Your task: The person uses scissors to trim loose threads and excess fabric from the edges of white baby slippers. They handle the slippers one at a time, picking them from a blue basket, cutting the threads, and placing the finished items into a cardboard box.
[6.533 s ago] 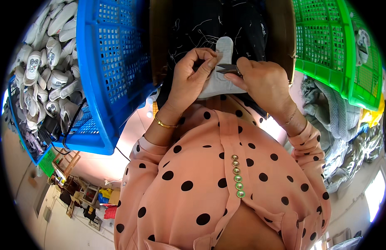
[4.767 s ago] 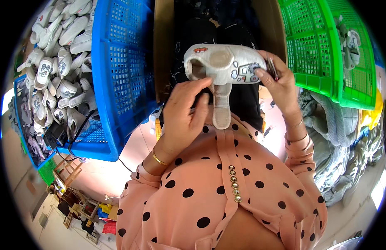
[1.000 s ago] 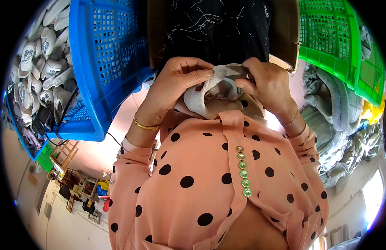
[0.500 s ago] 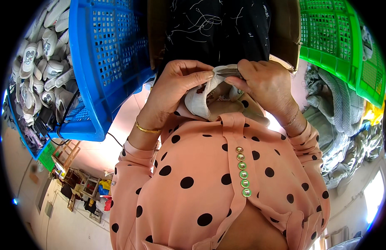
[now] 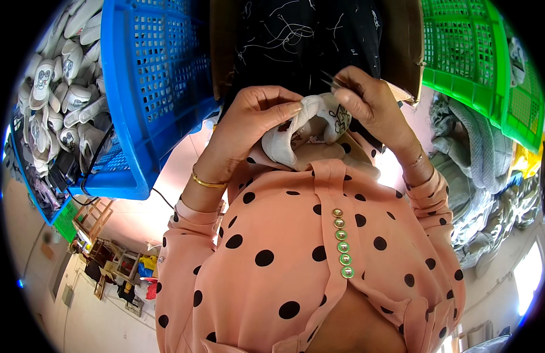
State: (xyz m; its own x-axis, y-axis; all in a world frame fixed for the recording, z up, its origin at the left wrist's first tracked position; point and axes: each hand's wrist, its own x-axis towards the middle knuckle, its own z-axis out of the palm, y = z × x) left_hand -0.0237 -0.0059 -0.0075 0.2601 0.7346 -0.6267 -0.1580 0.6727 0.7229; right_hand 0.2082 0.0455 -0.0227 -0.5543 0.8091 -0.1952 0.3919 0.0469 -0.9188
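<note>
A white shoe upper (image 5: 278, 147) with a dark printed drawing lies against my front, its opening facing up. My left hand (image 5: 255, 120) pinches its top edge between thumb and fingers. Beside the far right part of the upper, my right hand (image 5: 372, 109) is closed around small thread snips (image 5: 328, 79). Their narrow metal tips poke out past the fingers, apart from the fabric. The snips' handles are hidden in the palm.
On the left, a blue plastic basket (image 5: 128, 117) stands near a heap of white shoe uppers (image 5: 72, 97). A green basket (image 5: 466, 88) is at far right, above grey bundled material (image 5: 475, 153). Loose threads (image 5: 293, 26) cling to the black trousers on my lap.
My right hand has drawn the snips away from the upper's edge, up and outward, uncovering the printed drawing. My left hand keeps its pinch in nearly the same place.
</note>
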